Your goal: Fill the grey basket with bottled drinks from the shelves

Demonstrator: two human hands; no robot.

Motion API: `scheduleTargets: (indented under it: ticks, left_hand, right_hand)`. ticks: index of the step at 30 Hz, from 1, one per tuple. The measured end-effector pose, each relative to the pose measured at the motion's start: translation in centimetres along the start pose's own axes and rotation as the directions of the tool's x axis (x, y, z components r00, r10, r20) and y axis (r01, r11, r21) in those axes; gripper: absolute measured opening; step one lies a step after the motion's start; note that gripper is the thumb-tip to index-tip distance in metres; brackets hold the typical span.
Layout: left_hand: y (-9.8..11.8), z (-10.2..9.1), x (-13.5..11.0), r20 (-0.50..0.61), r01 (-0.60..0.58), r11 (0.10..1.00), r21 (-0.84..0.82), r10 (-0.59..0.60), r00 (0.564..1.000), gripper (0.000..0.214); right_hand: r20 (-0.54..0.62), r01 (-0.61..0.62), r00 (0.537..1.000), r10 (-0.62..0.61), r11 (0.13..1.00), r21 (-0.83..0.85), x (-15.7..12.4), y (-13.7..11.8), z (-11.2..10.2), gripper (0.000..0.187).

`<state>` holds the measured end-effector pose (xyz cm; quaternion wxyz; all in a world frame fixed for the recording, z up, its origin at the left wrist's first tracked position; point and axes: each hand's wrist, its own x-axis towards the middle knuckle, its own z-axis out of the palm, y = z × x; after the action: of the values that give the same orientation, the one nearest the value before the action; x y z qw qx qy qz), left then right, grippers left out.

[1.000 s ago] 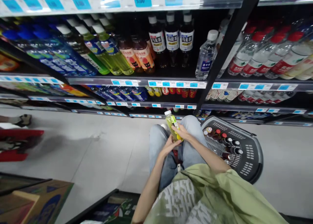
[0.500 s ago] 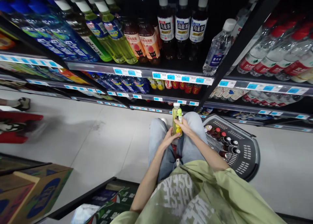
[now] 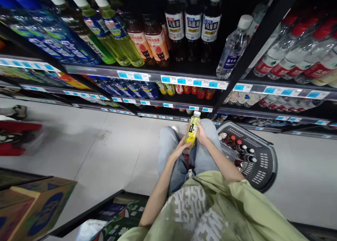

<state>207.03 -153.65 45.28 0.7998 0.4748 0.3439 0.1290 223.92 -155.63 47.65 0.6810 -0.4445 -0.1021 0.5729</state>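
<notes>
A yellow juice bottle (image 3: 192, 130) with a white cap is held between both my hands, above my knees, its top leaning to the right. My left hand (image 3: 182, 147) is closed round its lower end. On the bottle's right side, higher up, my right hand (image 3: 201, 133) grips it, some fingers hidden behind it. To the right of my legs stands a grey shopping basket (image 3: 263, 179) with several bottles lying in it, some with red caps and some with white ones.
Drink shelves (image 3: 147, 72) run across the front, with oolong tea bottles (image 3: 193, 23) and a clear water bottle (image 3: 231, 48) on them. Cardboard boxes (image 3: 44, 209) stand at lower left. Another person's shoe (image 3: 19, 112) shows at far left, near a red object (image 3: 15, 149).
The juice bottle has turned and tilted to the right, so its dark label faces me more. My right hand has shifted to its right side. The view has moved slightly.
</notes>
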Motion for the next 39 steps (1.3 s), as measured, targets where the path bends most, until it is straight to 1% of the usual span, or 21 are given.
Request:
scheduleTargets:
  ticks: [1,3,5,8,10,12,14,16,17,18,21,24,26,29,31,32,33,34,36,38,39]
  left_hand:
    - [-0.2,0.0,0.1,-0.005,-0.019,0.998,0.06,0.019,1.0,0.09]
    - [-0.5,0.0,0.2,-0.038,-0.091,0.98,0.179,0.099,0.994,0.091]
    - [-0.9,0.0,0.4,-0.124,-0.151,0.945,0.291,0.194,0.973,0.092]
    - [-1.1,-0.1,0.4,-0.242,-0.13,0.885,0.448,0.26,0.935,0.082]
    - [-1.1,-0.2,0.2,-0.251,-0.114,0.87,0.479,0.261,0.932,0.073]
    - [-1.0,-0.4,-0.2,-0.164,-0.099,0.903,0.418,0.182,0.969,0.066]
    - [-1.0,-0.4,-0.6,-0.003,-0.049,0.95,0.308,0.053,0.999,0.063]
    - [-0.9,-0.4,-0.9,0.138,0.01,0.975,0.222,-0.042,0.99,0.065]
    - [-1.0,-0.3,-0.9,0.171,0.026,0.979,0.2,-0.061,0.983,0.066]
    - [-1.0,-0.3,-0.9,0.176,0.031,0.981,0.191,-0.065,0.982,0.066]
    - [-1.3,0.1,-0.6,0.101,-0.002,0.969,0.246,-0.023,0.995,0.065]
    - [-1.7,0.4,-0.2,-0.022,-0.073,0.916,0.395,0.089,0.996,0.071]
    - [-1.7,0.5,0.0,-0.093,-0.092,0.863,0.497,0.158,0.983,0.077]
    - [-1.4,0.6,0.0,-0.182,-0.077,0.801,0.593,0.227,0.957,0.082]
    - [-1.2,0.5,-0.1,-0.229,-0.062,0.784,0.618,0.255,0.939,0.078]
    - [-1.1,0.4,-0.2,-0.234,-0.062,0.793,0.606,0.252,0.939,0.074]
    - [-1.0,0.3,-0.3,-0.22,-0.065,0.819,0.569,0.228,0.948,0.07]
    - [-0.9,0.2,-0.5,-0.179,-0.067,0.86,0.505,0.181,0.967,0.065]
    - [-0.9,0.0,-0.8,-0.018,-0.04,0.947,0.319,0.049,0.999,0.056]
    - [-0.8,-0.2,-1.1,0.158,0.032,0.987,0.156,-0.056,0.986,0.051]
    - [-0.8,-0.2,-1.3,0.214,0.063,0.992,0.112,-0.086,0.973,0.05]
  right_hand:
    - [-0.007,-0.002,1.0,0.002,0.999,0.038,0.0,0.1,0.0,0.065]
    - [-0.021,0.008,1.0,-0.006,0.996,0.09,0.0,0.2,-0.1,0.062]
    - [-0.032,0.021,0.999,-0.017,0.993,0.116,0.0,0.4,-0.1,0.058]
    - [-0.033,0.027,0.999,-0.023,0.99,0.142,0.0,0.4,0.0,0.053]
    - [-0.031,0.019,0.999,-0.014,0.986,0.163,0.1,0.1,-0.1,0.051]
    - [-0.022,-0.002,1.0,0.006,0.981,0.196,0.1,-0.3,-0.1,0.05]
    - [-0.012,-0.026,0.999,0.03,0.973,0.229,0.0,-0.7,-0.3,0.046]
    - [-0.01,-0.032,0.999,0.035,0.968,0.25,0.0,-0.9,-0.6,0.041]
    - [-0.011,-0.027,0.999,0.031,0.967,0.255,0.0,-1.0,-0.7,0.039]
    - [-0.013,-0.02,1.0,0.025,0.966,0.259,0.1,-1.0,-0.9,0.038]
    - [-0.004,-0.018,1.0,0.02,0.964,0.265,0.2,-0.7,-1.2,0.042]
    - [0.013,-0.033,0.999,0.031,0.969,0.244,0.4,-0.2,-1.2,0.045]
    - [0.014,-0.02,1.0,0.017,0.973,0.23,0.4,-0.1,-1.1,0.045]
    - [0.009,0.022,1.0,-0.024,0.973,0.23,0.3,-0.2,-0.9,0.043]
    - [0.002,0.031,0.999,-0.033,0.969,0.244,0.2,-0.4,-0.8,0.042]
    - [-0.008,0.029,1.0,-0.028,0.967,0.252,0.2,-0.5,-0.8,0.042]
    - [-0.016,0.023,1.0,-0.019,0.966,0.256,0.2,-0.7,-0.8,0.041]
    - [-0.022,0.016,1.0,-0.011,0.966,0.257,0.2,-0.8,-0.9,0.04]
    - [-0.024,0.001,1.0,0.005,0.966,0.258,0.2,-1.1,-1.0,0.035]
    - [-0.02,-0.009,1.0,0.014,0.964,0.266,0.1,-1.3,-1.1,0.031]
    - [-0.018,-0.012,1.0,0.018,0.962,0.272,0.1,-1.3,-1.2,0.03]
